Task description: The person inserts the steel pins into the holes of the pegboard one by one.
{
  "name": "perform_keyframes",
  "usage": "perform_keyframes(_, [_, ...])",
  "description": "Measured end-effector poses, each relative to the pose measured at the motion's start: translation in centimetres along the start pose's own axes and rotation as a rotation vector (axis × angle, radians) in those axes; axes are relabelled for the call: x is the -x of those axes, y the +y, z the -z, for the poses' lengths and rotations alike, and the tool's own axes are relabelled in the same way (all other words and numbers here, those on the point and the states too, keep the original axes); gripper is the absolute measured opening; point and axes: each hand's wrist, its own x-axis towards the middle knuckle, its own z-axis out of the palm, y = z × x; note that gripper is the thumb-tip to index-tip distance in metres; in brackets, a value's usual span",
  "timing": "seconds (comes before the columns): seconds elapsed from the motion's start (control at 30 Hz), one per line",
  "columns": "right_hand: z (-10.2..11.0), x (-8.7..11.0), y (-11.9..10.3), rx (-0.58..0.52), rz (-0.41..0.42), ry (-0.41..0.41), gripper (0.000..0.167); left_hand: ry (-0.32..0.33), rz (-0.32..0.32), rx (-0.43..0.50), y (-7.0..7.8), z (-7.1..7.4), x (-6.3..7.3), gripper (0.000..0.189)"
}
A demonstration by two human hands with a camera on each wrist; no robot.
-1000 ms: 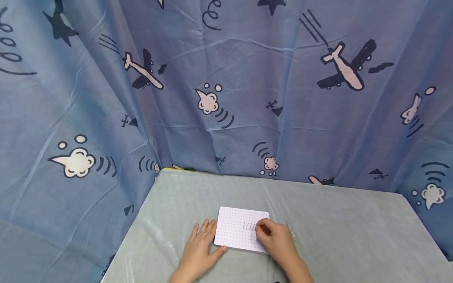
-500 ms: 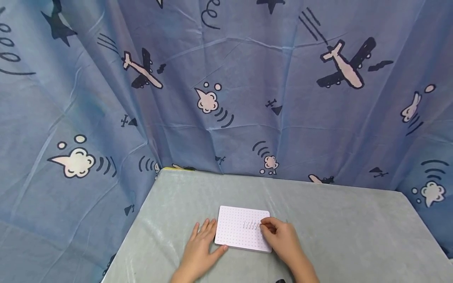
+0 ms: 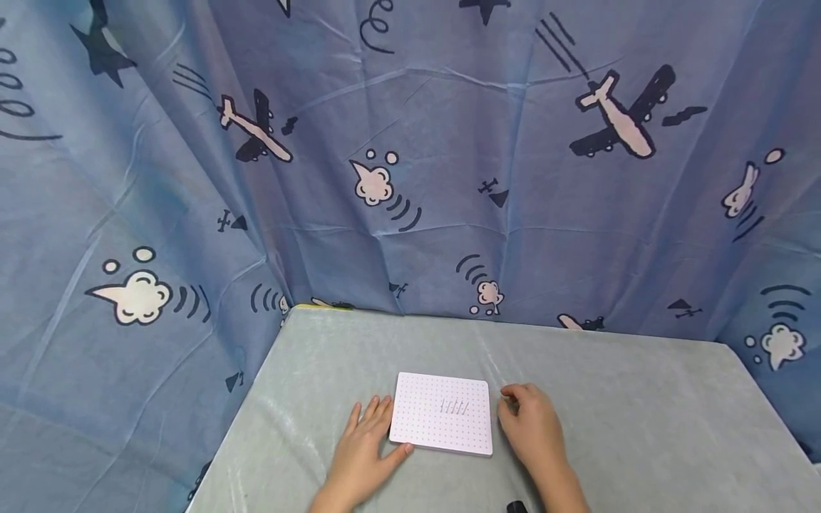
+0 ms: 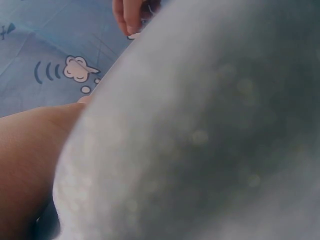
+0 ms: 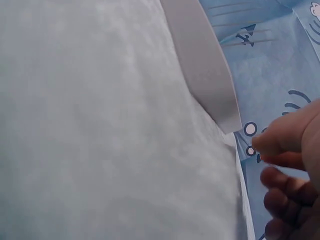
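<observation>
Low in the head view, a white dotted board [image 3: 417,420] lies on grey cloth [image 3: 641,413], bearing a short row of thin pins [image 3: 454,407]. The left hand [image 3: 359,456], fingers spread, touches its left side; slack steadying could let the board slide. The right hand [image 3: 534,427], fingers bent, is just beside the right edge. Left wrist view: mostly blurred cloth. Right wrist view: bent fingers, any pinched object untellable; a careless brush could knock pins loose.
</observation>
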Motion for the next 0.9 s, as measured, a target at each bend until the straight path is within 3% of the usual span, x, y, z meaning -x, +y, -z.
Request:
perform_keyframes(0.3, [0.9,-0.4,1.6,0.069,-0.052,0.047,0.029,0.000,0.002,0.010,0.1,0.1,0.0,0.084])
perform_keyframes(0.6, [1.8,-0.6,2.4,0.123,-0.108,-0.082,0.026,-0.002,0.006,0.005,0.1,-0.1,0.1,0.085])
perform_keyframes(0.9, [2.1,-0.8,2.5,0.129,-0.152,-0.153,0.021,0.000,0.006,0.004,-0.1,-0.2,0.1,0.086])
